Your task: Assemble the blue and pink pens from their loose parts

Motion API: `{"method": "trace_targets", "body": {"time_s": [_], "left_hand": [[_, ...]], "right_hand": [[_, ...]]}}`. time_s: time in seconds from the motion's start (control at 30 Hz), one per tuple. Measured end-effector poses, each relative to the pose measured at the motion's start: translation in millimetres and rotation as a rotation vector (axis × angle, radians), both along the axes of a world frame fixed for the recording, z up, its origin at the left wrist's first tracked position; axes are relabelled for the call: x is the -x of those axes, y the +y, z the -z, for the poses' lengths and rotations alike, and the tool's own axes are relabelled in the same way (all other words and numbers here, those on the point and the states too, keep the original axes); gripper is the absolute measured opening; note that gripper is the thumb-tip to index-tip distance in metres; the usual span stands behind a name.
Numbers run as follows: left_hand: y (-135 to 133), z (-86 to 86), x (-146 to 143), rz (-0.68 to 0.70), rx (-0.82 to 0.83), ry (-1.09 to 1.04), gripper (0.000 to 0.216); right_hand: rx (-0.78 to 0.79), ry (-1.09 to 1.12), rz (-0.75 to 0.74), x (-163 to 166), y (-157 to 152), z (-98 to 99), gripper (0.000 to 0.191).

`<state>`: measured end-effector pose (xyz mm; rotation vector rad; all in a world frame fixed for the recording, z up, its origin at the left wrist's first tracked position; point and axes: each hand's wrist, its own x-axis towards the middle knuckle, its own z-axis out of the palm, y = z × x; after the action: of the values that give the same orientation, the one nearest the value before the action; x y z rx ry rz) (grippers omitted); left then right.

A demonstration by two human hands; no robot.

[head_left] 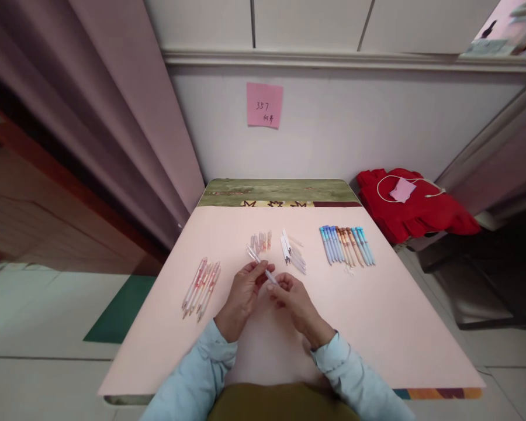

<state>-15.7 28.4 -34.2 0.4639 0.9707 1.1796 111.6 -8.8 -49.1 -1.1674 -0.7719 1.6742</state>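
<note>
Between my two hands a slim pen with a clear upper part [253,254] slants over the middle of the table. My left hand [244,291] pinches it around the middle. The fingers of my right hand [294,298] close on its lower, whitish end. Just beyond lie several short clear pen barrels [263,241] with printed patterns. To their right is a loose pile of white refills [284,245] and clear-white tubes [298,261]. A group of assembled pens [201,287] with pink and red prints lies left of my left hand.
Blue, brown and light-blue pens [347,245] lie in a row at the right, with tiny clear pieces [349,271] below. A red cloth [414,210] with a white cable sits beyond the right edge. A pink note [265,105] hangs on the wall.
</note>
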Motion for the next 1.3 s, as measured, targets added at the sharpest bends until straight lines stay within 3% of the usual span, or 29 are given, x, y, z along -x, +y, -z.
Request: {"method": "trace_targets", "body": {"time_s": [0.2,0.3,0.37,0.53,0.7,0.87,1.1,1.3], "left_hand": [[2.2,-5.5,-3.3,0.023,-0.012,0.021,0.031],[3.8,-6.5,-4.2,-0.026,-0.04,0.008,0.031],[4.6,-7.5,-4.9,-0.046,-0.052,-0.013,0.029],[4.2,-10.0,-6.2,0.025,-0.027,0.001,0.03],[3.7,-5.4,-6.5,-0.032,-0.031,-0.003,0.03],[3.4,0.1,-9.3,-0.103,0.035,-0.006,0.031],[2.4,4.5,-9.6,-0.073,0.048,0.03,0.031],[3.3,1.9,-9.7,-0.137,0.048,0.05,0.031]], "right_hand": [[0.115,0.059,-0.112,-1.2,2.2,-3.3,0.061],[0.022,0.061,-0.037,-3.2,1.6,-4.1,0.047],[0.006,0.081,0.009,-4.4,1.5,-4.9,0.048],[0.119,0.116,-0.077,-5.3,2.5,-5.2,0.056],[-0.012,0.022,-0.003,-4.8,1.9,0.1,0.044],[-0.142,-0.203,0.103,-5.4,2.5,7.0,0.043],[0.096,-0.028,-0.127,-7.7,1.4,7.9,0.066],[-0.032,-0.072,0.052,-8.1,2.3,9.4,0.046]]}}
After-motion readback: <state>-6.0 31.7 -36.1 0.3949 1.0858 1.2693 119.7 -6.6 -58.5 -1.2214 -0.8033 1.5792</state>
